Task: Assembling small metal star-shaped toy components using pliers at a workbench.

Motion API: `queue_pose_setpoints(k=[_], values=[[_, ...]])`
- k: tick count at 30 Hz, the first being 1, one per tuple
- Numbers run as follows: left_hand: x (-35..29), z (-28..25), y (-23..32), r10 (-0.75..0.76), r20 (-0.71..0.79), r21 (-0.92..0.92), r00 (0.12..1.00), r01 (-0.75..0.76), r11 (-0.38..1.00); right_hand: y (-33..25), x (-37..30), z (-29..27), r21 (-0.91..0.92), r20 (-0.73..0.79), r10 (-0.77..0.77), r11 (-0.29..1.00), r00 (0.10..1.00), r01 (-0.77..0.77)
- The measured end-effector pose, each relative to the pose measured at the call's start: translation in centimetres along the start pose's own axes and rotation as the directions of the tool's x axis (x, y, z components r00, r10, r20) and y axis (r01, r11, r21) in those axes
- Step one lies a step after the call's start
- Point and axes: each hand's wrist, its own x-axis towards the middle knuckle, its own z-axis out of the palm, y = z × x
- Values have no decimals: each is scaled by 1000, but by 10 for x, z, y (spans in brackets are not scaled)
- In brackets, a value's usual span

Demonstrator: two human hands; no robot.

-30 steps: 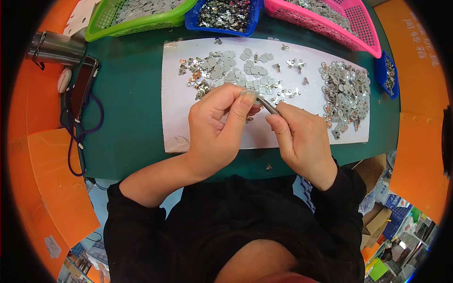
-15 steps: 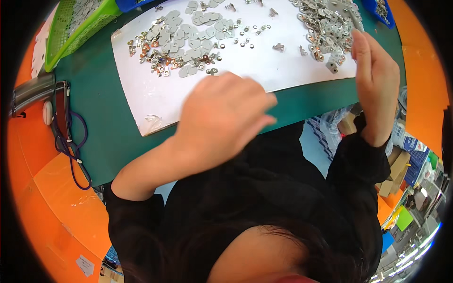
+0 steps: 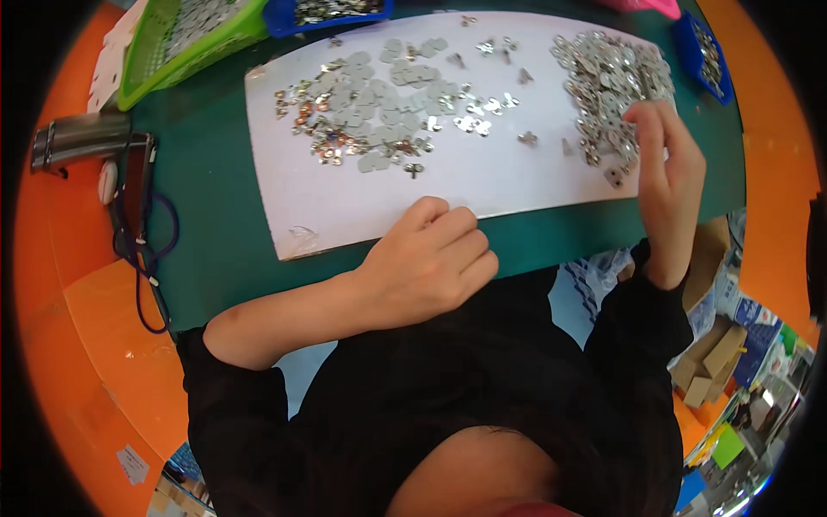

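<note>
A white board carries two heaps of small metal parts. Flat grey plates mixed with small shiny and copper-coloured pieces make up the left heap. At the right lies a heap of assembled-looking metal pieces. My left hand is closed at the board's near edge, its fingers curled under; whatever they hold is hidden. My right hand is at the near right side of the right heap, thumb and forefinger drawn together; I cannot make out anything between them.
Around the green table's far side stand a green basket of grey plates, a blue bin and another blue bin of metal parts. A dark handled tool and a purple cord lie at the left.
The view has shifted, so the board sits lower. My left hand, blurred with fingers pointing right before, is now curled closed. My right hand has its fingertips bent in toward the right heap.
</note>
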Motion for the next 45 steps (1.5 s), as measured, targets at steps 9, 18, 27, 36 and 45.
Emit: queue_pose_setpoints(k=[9,18,27,36,45], values=[[10,-38,-28,-817,3,-808,577,483,338,-67,-10,60,335,110,-498,833,860,439],[17,-24,-42,-339,-246,-53,908,336,940,-59,4,75,466,82,-245,866,966,180],[21,-45,-92,-604,-178,19,777,616,787,-27,-3,80,505,-107,-326,796,939,333],[27,-54,-96,-689,-21,-172,725,676,716,-26,-1,82,519,-122,-315,788,941,331],[16,-62,-106,-863,-19,-795,505,516,320,-49,-3,71,607,7,-324,754,946,253]])
